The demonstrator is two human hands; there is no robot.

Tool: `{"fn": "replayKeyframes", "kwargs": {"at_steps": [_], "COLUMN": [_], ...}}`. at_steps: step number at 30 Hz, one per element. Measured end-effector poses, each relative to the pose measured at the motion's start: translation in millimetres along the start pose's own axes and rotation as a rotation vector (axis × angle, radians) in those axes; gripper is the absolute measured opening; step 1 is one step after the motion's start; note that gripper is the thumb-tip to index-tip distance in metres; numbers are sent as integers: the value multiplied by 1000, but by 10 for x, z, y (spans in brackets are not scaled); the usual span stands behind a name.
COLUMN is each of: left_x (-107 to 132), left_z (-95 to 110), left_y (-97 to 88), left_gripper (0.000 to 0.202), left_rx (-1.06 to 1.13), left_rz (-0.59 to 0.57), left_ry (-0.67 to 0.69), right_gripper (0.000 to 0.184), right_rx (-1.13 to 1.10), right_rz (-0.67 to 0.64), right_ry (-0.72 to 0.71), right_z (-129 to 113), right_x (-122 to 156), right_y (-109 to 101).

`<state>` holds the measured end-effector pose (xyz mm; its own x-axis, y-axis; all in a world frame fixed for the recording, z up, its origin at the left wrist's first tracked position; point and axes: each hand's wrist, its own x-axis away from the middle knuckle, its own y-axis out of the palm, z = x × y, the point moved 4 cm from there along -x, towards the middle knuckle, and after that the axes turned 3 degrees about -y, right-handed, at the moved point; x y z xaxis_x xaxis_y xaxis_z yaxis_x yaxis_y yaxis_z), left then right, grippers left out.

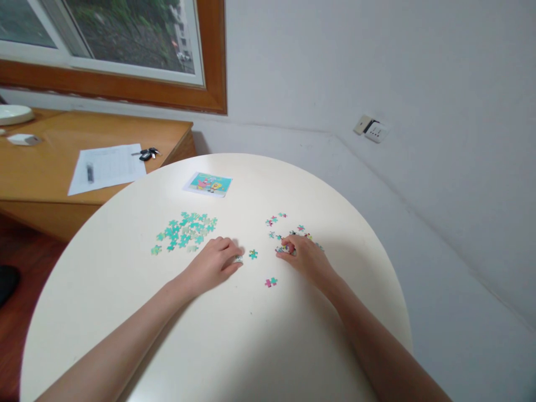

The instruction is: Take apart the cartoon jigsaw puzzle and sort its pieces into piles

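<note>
On the round cream table (218, 335) my left hand (215, 261) lies palm down with its fingers curled, the fingertips on a small puzzle piece (238, 258). My right hand (304, 255) pinches a puzzle piece (285, 248) at the edge of a small scatter of pieces (278, 220). A single teal piece (253, 254) lies between the hands. A pink and teal piece (271, 282) lies nearer to me. A pile of teal pieces (186, 230) sits left of my left hand.
A reference picture card (207, 183) lies at the table's far side. Behind on the left stands a wooden desk (50, 178) with a paper sheet (106, 166) and keys (146, 153). The white wall has a socket (372, 129).
</note>
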<state>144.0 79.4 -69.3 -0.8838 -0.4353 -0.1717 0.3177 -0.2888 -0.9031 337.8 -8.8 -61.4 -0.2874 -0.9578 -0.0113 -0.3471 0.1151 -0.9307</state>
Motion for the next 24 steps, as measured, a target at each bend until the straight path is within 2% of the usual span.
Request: {"fn": "replayKeyframes", "kwargs": {"at_steps": [9,24], "left_x": [-5,1], "left_z": [8,4], "left_y": [-6,-10], "left_gripper": [19,19], "left_rx": [-5,6], "left_rz": [-3,-8], "left_ry": [-6,-11], "right_gripper": [8,15], "right_rx": [-35,-177], "right_rz": [8,85], "right_ry": [-35,-84], "right_z": [13,92], "right_x": [-3,-43], "right_y": [37,88]}}
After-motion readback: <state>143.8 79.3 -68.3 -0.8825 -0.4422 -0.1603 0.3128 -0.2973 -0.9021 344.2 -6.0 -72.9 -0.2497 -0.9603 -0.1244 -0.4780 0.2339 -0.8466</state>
